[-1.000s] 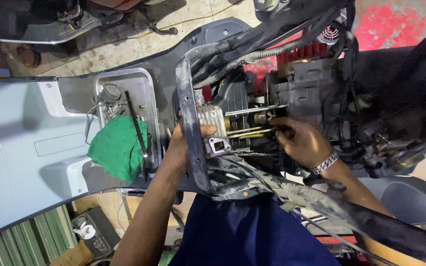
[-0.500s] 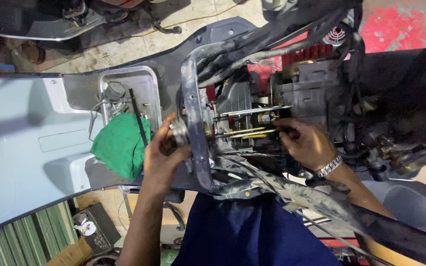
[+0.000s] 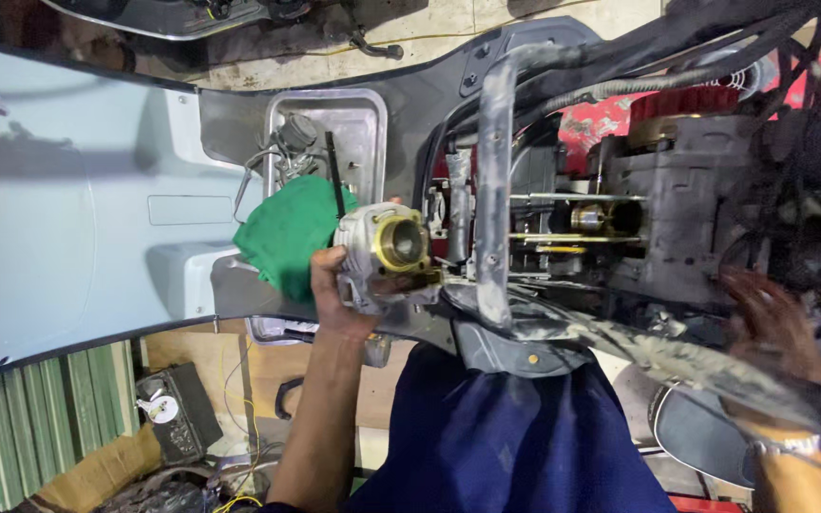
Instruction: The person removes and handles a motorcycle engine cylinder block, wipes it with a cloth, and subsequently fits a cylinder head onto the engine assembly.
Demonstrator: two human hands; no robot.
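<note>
1. Far left: pale blue-grey scooter body panel (image 3: 68,218), smooth painted surface, dark edge trim.
2. Below it: green ribbed sheets (image 3: 30,427) and a small black box-shaped device (image 3: 175,418) with wires, on a cardboard-brown floor.
3. Metal parts tray (image 3: 365,123), rectangular, dull silver, holding small metal parts and a thin black rod; a crumpled green cloth (image 3: 289,233) lies over its lower edge.
4. Left hand (image 3: 339,294) wraps from below around the engine cylinder (image 3: 387,252), fingers curled tight on its finned side, thumb on the near face.
5. Engine cylinder: light grey cast metal, blocky, with cooling fins; a round bore with a brass-coloured ring faces the camera. It sits just right of the green cloth, left of the frame tube, held clear of the studs.
6. Grey frame tube (image 3: 494,190), scuffed, dusty paint, runs vertically between the cylinder and the engine.
7. Engine crankcase (image 3: 677,204), rough grey casting, with bare long studs (image 3: 572,198) sticking out leftwards; a brass-toned part sits between them.
8. Black cables and hoses (image 3: 677,66) arc over the top; red patch behind.
9. Right hand (image 3: 772,328), blurred, near the crankcase's lower right, fingers spread, holding nothing; metal watch on the wrist.
10. Bottom centre: dark blue clothing (image 3: 515,446).
</note>
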